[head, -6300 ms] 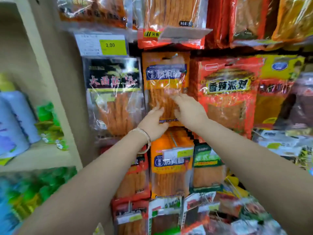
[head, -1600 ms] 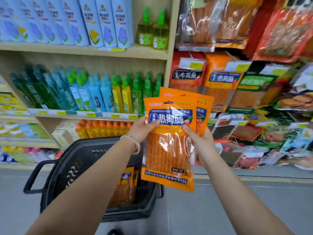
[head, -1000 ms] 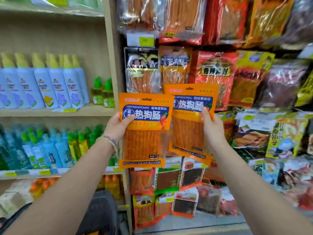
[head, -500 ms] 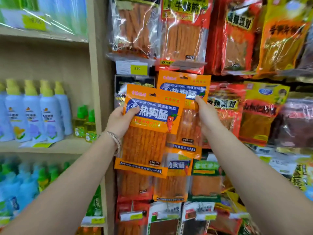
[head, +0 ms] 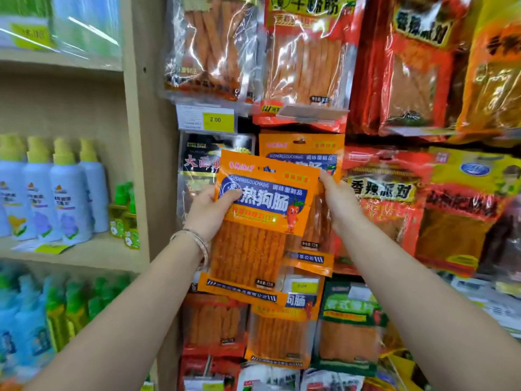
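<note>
Two orange snack packets with blue labels are held up against a wall of hanging snacks. My left hand point(head: 210, 210) grips the nearer packet point(head: 253, 235) at its upper left, thumb across the label; this packet is tilted. My right hand point(head: 339, 200) pinches the second orange packet point(head: 303, 155) at its right edge, against the rack. Its hang hole sits at a peg, and the nearer packet overlaps its lower left part.
Hanging snack bags fill the rack: a black-label bag point(head: 197, 165), a red bag point(head: 386, 193), clear bags above with a 2.00 price tag point(head: 215, 119). More orange packets point(head: 282, 328) hang below. A wooden shelf post point(head: 138, 136) divides off white and green spray bottles point(head: 64, 193) at left.
Both hands have lifted the packets from basket height to the rack. In the last half second the right hand's packet has gone up to the peg and the left one has tilted across it.
</note>
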A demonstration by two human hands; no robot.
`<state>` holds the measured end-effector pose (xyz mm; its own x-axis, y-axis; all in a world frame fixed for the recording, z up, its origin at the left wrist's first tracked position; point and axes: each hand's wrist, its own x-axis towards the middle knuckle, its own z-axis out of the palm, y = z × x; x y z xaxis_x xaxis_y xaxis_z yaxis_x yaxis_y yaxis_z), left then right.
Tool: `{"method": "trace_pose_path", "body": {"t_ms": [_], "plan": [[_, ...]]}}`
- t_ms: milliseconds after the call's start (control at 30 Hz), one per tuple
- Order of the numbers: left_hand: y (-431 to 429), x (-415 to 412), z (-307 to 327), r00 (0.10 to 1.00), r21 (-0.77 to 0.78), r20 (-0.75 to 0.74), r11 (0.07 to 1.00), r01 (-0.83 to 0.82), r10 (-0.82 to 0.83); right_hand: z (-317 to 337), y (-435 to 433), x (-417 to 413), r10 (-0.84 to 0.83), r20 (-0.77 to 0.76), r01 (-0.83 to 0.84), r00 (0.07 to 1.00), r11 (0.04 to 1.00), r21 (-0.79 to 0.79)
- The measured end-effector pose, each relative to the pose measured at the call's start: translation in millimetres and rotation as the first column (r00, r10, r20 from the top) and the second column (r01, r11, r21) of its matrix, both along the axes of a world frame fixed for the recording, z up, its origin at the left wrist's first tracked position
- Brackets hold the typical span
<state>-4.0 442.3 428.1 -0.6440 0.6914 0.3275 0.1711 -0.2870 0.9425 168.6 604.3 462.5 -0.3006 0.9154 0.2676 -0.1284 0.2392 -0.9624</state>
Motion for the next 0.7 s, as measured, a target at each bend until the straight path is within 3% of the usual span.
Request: {"method": "trace_pose_path", "body": {"t_ms": [133,233,300,400,467,533,600,700], "plan": [[5,8,1,1.000,0.009,0.022,1.000,-0.011,0.011,-11,-13,6,-0.139,-0.078,0.157,0.987,0.933,0.323],[9,13,3,0.999,0.041,0.032,0.999,-0.020,0.019,-22,-34,17,-0.225,-0.212,0.307,0.951,0.767,0.563],[11,18,5,0.999,0.074,0.027,0.997,-0.035,0.033,-23,-43,23,-0.164,-0.248,0.281,0.955,0.769,0.573],[12,26,12,1.000,0.080,0.030,0.997,0.001,-0.004,-17,-45,24,0.046,-0.126,0.016,0.991,0.892,0.451],[15,34,17,0.999,0.079,-0.001,0.996,0.033,-0.033,-10,-43,23,0.083,-0.078,-0.049,0.994,0.930,0.364],[20,41,24,0.997,0.127,-0.074,0.992,0.006,0.004,-2,-42,24,0.074,-0.143,-0.023,0.987,0.945,0.328],[22,47,36,0.983,0.217,-0.162,0.975,-0.045,0.082,7,-39,26,0.023,-0.158,0.041,0.987,0.920,0.390],[20,49,55,0.892,0.219,-0.414,0.971,-0.097,0.182,18,-33,28,-0.043,-0.140,0.104,0.989,0.878,0.467]]}}
